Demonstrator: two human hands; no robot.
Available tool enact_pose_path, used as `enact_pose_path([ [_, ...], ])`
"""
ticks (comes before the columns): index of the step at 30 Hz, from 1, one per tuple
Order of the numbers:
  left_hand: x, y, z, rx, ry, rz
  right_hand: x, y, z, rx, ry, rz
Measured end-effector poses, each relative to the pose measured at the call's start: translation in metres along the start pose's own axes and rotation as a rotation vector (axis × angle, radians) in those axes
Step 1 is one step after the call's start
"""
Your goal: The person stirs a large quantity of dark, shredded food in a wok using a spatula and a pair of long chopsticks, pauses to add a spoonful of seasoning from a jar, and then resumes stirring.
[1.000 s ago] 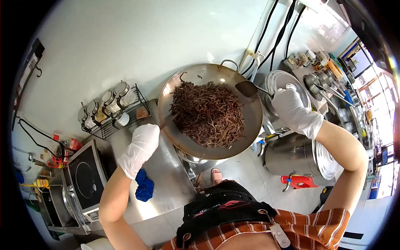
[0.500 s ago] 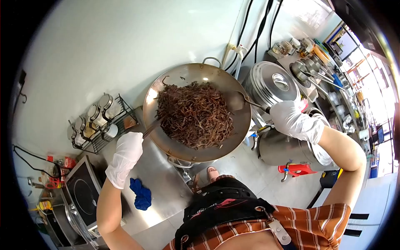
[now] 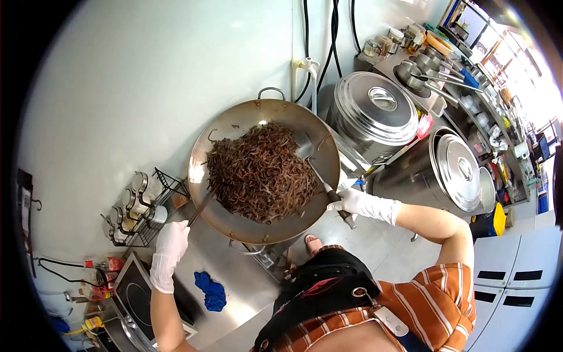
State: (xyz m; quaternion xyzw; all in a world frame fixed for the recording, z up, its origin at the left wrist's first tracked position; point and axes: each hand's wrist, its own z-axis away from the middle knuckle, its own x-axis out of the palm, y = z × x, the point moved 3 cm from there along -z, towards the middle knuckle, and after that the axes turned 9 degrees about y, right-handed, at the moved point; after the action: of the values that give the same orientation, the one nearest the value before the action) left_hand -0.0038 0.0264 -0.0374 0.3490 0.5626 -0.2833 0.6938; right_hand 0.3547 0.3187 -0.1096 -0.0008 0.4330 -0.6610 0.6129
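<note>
A wide metal wok (image 3: 311,220) holds a big heap of dark brown shredded strips (image 3: 261,176). My right hand (image 3: 355,202), in a white glove, is closed around the wooden handle of a metal ladle (image 3: 316,170) at the wok's right rim. The ladle's head rests against the upper right side of the heap. Also gloved in white, my left hand (image 3: 173,240) grips dark, long chopsticks (image 3: 201,211) just outside the lower left rim. Their tips go into the heap's left edge and are hidden there.
Left of the wok stands a wire rack (image 3: 143,232) of seasoning jars. A blue cloth (image 3: 210,290) lies on the steel counter (image 3: 246,284). Large lidded pots (image 3: 375,108) stand to the right, with saucepans (image 3: 413,73) behind. An induction cooker (image 3: 138,299) is at lower left.
My right hand has come down and toward my body, swinging the ladle's handle lower; its head has moved in against the heap. My left hand still grips the chopsticks. The view has shifted.
</note>
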Motion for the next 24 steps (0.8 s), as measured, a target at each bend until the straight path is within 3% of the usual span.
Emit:
enact_pose_path([
  [4, -0.002, 0.009, 0.0, -0.114, -0.059, 0.027, -0.019, 0.003, -0.011, 0.006, 0.075, -0.069],
  [5, -0.002, 0.01, 0.001, -0.121, -0.056, 0.031, -0.035, -0.009, -0.001, -0.065, 0.145, -0.268],
  [7, -0.001, 0.012, 0.001, -0.113, -0.054, 0.031, -0.046, 0.039, -0.062, -0.056, 0.416, -0.416],
  [10, 0.005, 0.009, 0.0, -0.096, -0.019, 0.037, -0.047, 0.071, -0.15, 0.2, 0.363, -1.129],
  [11, 0.006, 0.008, 0.0, -0.098, -0.003, 0.056, -0.048, 0.071, -0.165, 0.198, 0.359, -1.13],
  [13, 0.005, 0.009, -0.001, -0.106, 0.013, 0.072, -0.055, 0.058, -0.186, -0.045, 0.441, -1.076],
  [14, 0.004, 0.009, -0.001, -0.107, 0.014, 0.066, -0.055, 0.041, -0.199, -0.135, 0.277, -1.479],
  [15, 0.005, 0.009, 0.0, -0.109, 0.014, 0.062, -0.066, 0.007, -0.165, -0.109, 0.423, -1.488],
  [17, 0.012, 0.001, 0.0, -0.133, 0.016, 0.099, -0.08, -0.024, -0.133, -0.342, 0.482, -1.321],
  [21, 0.014, 0.003, 0.003, -0.181, -0.012, 0.142, -0.097, -0.036, -0.105, -0.577, 0.418, -0.996],
  [23, 0.01, 0.008, 0.003, -0.18, 0.002, 0.135, -0.098, -0.035, -0.085, -0.587, 0.804, -0.454],
  [24, 0.008, 0.01, 0.003, -0.128, 0.008, 0.077, -0.08, -0.044, -0.066, -0.583, 0.76, -0.639],
])
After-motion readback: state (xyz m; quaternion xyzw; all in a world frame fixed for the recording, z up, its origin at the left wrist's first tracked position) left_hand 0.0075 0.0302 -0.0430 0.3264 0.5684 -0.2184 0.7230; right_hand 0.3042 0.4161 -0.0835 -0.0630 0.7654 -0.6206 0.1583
